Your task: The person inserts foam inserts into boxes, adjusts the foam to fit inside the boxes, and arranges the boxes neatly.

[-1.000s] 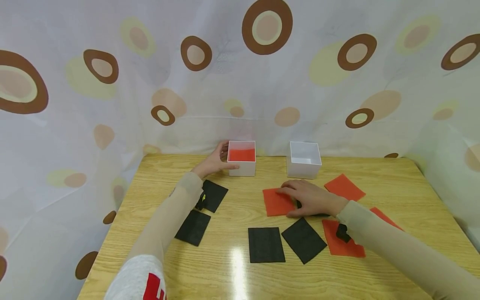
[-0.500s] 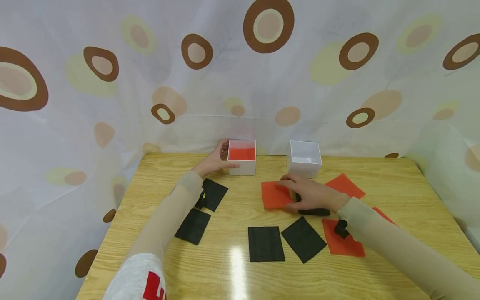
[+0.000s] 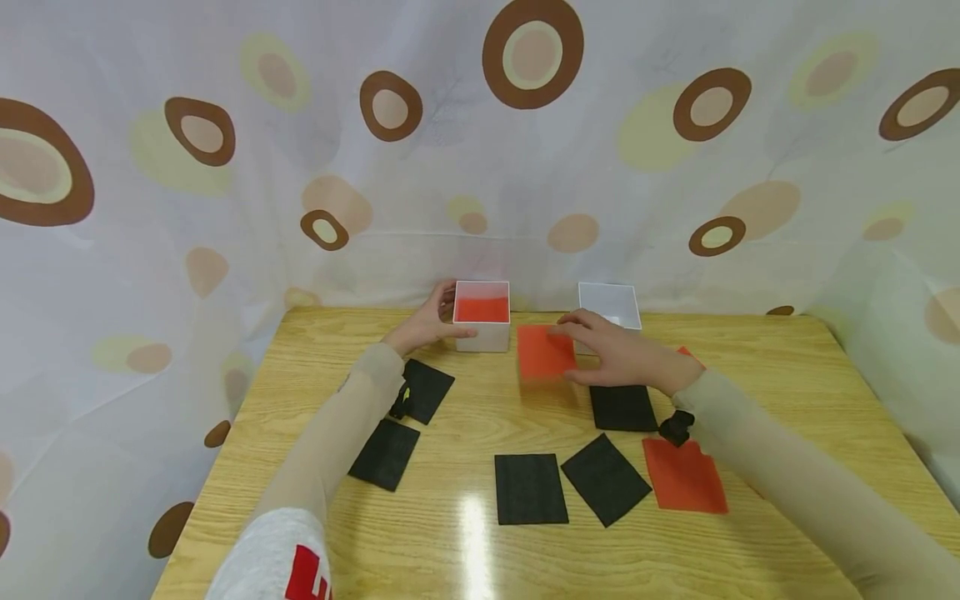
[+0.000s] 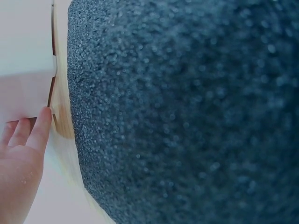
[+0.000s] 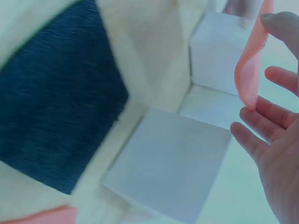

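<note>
My left hand [image 3: 427, 325] holds the left white box [image 3: 491, 339], its thumb along the front and its fingers at the left side. Red fabric [image 3: 482, 310] lies inside that box. Between thumb and fingers, my right hand [image 3: 622, 354] pinches the edge of a red felt square [image 3: 542, 350], raised above the table right of the left box. In the right wrist view this red square [image 5: 250, 74] hangs bent from the fingertips. Behind my right hand stands a second white box [image 3: 609, 298], its front partly hidden. The left wrist view shows my fingers [image 4: 39, 133] against the box.
Black squares lie under my right hand [image 3: 624, 408], near the middle [image 3: 532, 489] and beside my left forearm [image 3: 431, 392]. A red square [image 3: 684, 475] lies by my right wrist; another [image 3: 692, 357] is mostly hidden by the sleeve. A patterned cloth [image 3: 420, 183] hangs behind the table.
My right hand has lifted the red square off the table and moved it away from me, toward the boxes, uncovering more of a black square. My left hand stays at the left box.
</note>
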The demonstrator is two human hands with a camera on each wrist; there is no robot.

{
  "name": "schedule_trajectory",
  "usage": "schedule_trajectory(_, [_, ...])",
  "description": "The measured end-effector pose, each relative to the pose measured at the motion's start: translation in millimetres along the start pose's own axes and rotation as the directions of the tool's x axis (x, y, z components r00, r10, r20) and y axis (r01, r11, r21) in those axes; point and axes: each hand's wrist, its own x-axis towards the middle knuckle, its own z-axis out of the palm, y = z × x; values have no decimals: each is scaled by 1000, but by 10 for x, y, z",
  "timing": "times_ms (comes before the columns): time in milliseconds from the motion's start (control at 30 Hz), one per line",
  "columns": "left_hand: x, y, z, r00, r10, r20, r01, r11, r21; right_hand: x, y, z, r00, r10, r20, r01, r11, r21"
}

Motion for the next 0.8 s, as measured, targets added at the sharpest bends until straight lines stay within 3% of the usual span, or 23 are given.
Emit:
schedule_trajectory(333, [-10, 2, -24, 1000, -3, 6, 3, 1000, -21, 318, 30, -155, 999, 40, -16, -39, 998, 43])
schedule_trajectory(800, [22, -50, -18, 1000, -18, -1, 18, 1000, -16, 946, 46, -85, 989, 143, -44, -141, 988, 61])
